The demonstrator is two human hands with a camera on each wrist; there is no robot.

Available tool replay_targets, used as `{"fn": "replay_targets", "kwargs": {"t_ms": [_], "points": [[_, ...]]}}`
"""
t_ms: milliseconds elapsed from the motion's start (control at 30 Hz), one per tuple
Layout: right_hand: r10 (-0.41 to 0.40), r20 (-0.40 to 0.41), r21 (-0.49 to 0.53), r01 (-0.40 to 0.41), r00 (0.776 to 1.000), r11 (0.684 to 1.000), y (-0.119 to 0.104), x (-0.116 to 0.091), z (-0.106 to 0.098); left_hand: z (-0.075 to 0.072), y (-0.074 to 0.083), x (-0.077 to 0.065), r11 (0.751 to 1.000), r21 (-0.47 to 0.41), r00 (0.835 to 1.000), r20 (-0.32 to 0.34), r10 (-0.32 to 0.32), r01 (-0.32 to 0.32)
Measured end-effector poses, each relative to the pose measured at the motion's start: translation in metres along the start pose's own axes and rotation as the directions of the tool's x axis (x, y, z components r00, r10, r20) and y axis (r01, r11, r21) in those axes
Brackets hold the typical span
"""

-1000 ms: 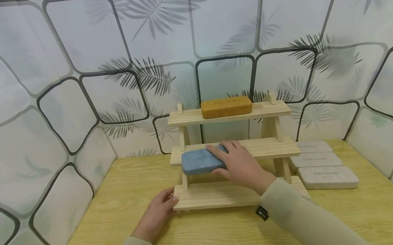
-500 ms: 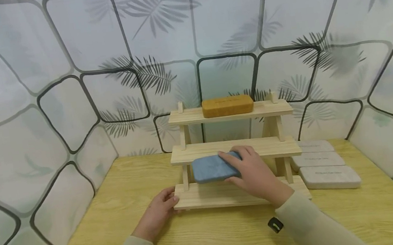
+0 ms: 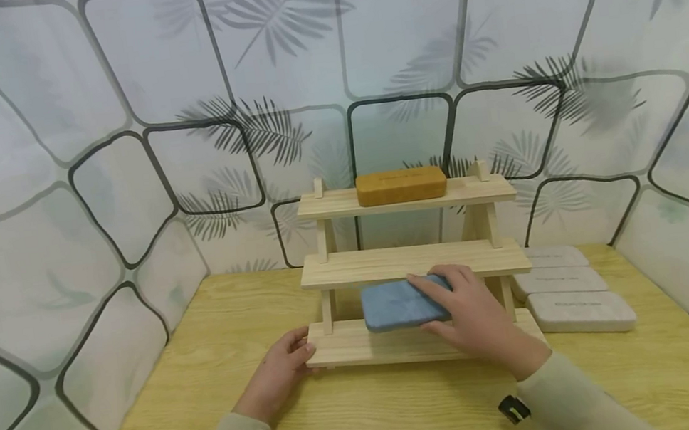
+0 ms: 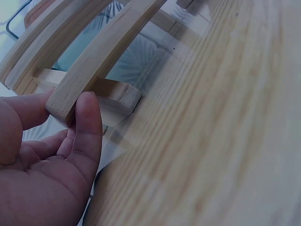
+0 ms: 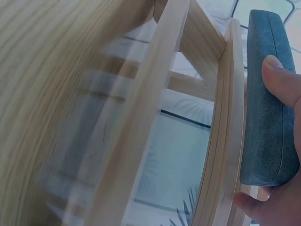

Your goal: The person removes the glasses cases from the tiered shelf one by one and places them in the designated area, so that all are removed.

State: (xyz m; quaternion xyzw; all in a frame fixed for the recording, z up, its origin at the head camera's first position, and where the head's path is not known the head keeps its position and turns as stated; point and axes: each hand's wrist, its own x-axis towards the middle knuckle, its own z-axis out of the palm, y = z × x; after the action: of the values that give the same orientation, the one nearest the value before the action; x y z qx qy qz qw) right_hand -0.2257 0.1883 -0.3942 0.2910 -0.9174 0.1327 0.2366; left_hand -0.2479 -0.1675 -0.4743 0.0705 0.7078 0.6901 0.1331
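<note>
A blue glasses case (image 3: 394, 304) is held at its right end by my right hand (image 3: 476, 317), in front of the middle tier and above the lowest tier of a wooden display rack (image 3: 367, 348). In the right wrist view the thumb lies along the side of the glasses case (image 5: 265, 122). My left hand (image 3: 280, 370) grips the left end of the lowest tier; the left wrist view has this hand (image 4: 51, 169) pinching the board between thumb and fingers. An orange-brown glasses case (image 3: 401, 186) rests on the top tier.
Several pale grey cases (image 3: 579, 312) lie in a row on the table (image 3: 357, 421) to the right of the rack. Patterned fabric walls (image 3: 275, 73) close in the back and both sides.
My right hand has brought the blue glasses case rightward and down from in front of the middle tier's left part. My left hand keeps its grip on the lowest tier.
</note>
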Motion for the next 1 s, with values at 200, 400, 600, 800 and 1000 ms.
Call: {"fn": "replay_targets", "kwargs": {"t_ms": [200, 400, 600, 800, 1000], "points": [[-0.004, -0.025, 0.003, 0.004, 1.000, 1.000, 0.007, -0.015, -0.008, 0.000, -0.001, 0.001, 1.000, -0.002, 1.000, -0.001, 0.001, -0.001], [0.022, -0.033, -0.002, -0.022, 0.999, 1.000, 0.018, -0.033, -0.015, -0.001, 0.000, 0.000, 1.000, 0.010, 1.000, 0.007, 0.001, -0.001], [0.048, -0.036, 0.002, -0.048, 0.998, 0.999, 0.034, -0.053, -0.022, 0.000, 0.001, 0.001, 1.000, 0.007, 1.000, 0.007, -0.008, 0.008], [0.089, -0.017, 0.006, -0.089, 0.996, 0.996, 0.053, -0.077, -0.033, 0.000, -0.001, 0.002, 1.000, 0.010, 1.000, -0.002, -0.004, 0.004], [0.106, -0.022, 0.018, -0.105, 0.994, 0.994, 0.074, -0.101, -0.043, -0.001, -0.003, 0.002, 1.000, 0.004, 1.000, 0.006, 0.000, 0.000]]}}
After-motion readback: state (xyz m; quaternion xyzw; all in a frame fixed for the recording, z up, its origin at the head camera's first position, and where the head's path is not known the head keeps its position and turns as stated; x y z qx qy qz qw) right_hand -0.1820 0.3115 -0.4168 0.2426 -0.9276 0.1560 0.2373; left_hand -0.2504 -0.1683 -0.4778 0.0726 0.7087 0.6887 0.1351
